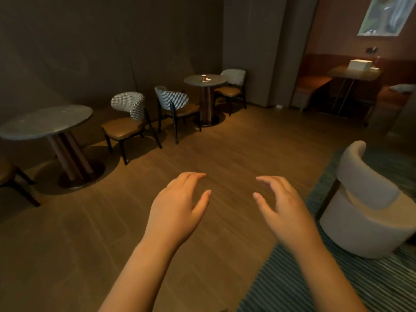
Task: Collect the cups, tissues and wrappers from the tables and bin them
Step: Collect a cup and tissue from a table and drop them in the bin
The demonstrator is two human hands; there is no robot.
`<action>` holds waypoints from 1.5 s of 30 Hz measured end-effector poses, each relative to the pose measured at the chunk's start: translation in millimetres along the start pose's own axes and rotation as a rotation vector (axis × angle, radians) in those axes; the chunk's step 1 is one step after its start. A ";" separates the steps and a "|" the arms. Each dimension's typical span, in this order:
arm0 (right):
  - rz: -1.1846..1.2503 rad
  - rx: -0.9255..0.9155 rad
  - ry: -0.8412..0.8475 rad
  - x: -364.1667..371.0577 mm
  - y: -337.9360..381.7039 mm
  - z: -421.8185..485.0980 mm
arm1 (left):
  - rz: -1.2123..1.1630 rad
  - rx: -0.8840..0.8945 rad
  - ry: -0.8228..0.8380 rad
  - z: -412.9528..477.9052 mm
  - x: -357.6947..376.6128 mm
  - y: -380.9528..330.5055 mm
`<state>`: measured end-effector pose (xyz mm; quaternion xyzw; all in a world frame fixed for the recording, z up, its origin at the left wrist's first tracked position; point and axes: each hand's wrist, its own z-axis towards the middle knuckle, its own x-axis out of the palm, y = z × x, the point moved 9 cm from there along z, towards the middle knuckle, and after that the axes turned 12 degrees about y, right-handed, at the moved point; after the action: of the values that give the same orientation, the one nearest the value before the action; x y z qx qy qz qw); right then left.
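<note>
A small red paper cup [203, 77] stands on the far round table [216, 82], with a crumpled white tissue [207, 80] lying right beside it. Both are well ahead of me across the wooden floor. My left hand [177, 207] and my right hand [282, 204] are stretched out in front of me over the floor, palms down, fingers apart, holding nothing. No bin is in view.
A nearer round table [45, 121] stands at the left with a houndstooth chair [129, 122] beside it. Two more such chairs flank the far table. A white armchair [369, 206] sits on a striped rug at the right. A booth table with a white box [360, 64] is far right.
</note>
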<state>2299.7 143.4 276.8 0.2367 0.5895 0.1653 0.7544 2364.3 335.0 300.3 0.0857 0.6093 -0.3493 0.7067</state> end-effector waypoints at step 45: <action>0.138 -0.078 0.016 76.3 -390.7 1377.0 | 0.078 -0.233 -0.030 1269.2 228.1 415.7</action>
<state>3639.8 -365.3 264.9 0.2460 0.5710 0.2415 0.7451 3633.0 -139.5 271.9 0.0215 0.6311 -0.2496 0.7341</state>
